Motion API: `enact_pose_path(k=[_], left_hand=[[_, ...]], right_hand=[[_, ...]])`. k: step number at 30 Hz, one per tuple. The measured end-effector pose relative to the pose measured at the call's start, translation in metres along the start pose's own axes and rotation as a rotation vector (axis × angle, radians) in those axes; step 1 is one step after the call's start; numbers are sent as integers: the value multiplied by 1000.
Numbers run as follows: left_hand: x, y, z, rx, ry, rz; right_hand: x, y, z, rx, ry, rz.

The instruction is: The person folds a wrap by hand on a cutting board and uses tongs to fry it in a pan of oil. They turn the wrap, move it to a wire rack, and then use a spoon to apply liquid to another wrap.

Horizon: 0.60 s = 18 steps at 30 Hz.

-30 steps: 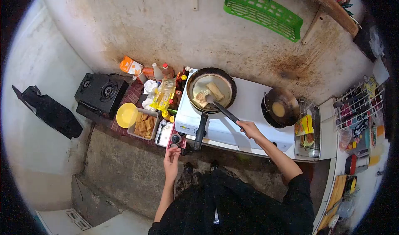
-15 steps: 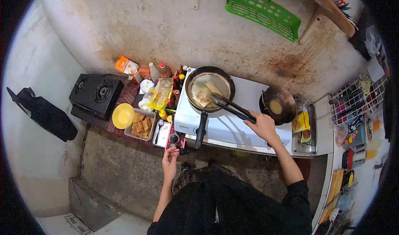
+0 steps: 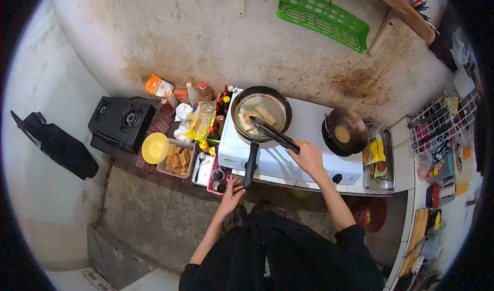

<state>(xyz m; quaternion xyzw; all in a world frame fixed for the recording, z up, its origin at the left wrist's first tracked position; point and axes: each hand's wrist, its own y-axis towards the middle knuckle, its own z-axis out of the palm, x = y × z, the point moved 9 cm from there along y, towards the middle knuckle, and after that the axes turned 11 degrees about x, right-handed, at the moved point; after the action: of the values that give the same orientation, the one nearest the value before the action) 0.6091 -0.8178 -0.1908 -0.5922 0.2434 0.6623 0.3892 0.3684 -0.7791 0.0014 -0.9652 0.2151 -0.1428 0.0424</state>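
My right hand (image 3: 309,159) is closed around black tongs (image 3: 278,136) that reach into a frying pan (image 3: 287,105) on the white stove (image 3: 309,121). Their tips are at the left one of two pale folded pieces of food lying in oil; the right folded piece (image 3: 266,114) lies beside it. My left hand (image 3: 231,197) holds nothing, fingers apart, just below the end of the black pan handle (image 3: 250,165). Close to its fingertips stands a pink basket (image 3: 212,184) with dark-lidded jars.
A dark wok (image 3: 355,121) sits on the stove's right side. To the left are a container of browned folded pieces (image 3: 177,161), a yellow bowl (image 3: 155,148), several bottles and a black two-burner stove (image 3: 123,121). A wire rack (image 3: 378,180) stands at the right.
My left hand has moved right, from the pink basket's jars to beneath the pan handle. The tongs have shifted left onto the left food piece, whose position has changed slightly.
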Motion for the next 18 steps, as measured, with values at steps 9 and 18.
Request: enact_pose_path(k=[9, 18], left_hand=[[2, 0, 6, 32, -8, -74], [1, -4, 6, 18, 7, -59]], right_hand=[[-3, 3, -2, -137, 6, 16], [-5, 55, -4, -83, -130, 57]])
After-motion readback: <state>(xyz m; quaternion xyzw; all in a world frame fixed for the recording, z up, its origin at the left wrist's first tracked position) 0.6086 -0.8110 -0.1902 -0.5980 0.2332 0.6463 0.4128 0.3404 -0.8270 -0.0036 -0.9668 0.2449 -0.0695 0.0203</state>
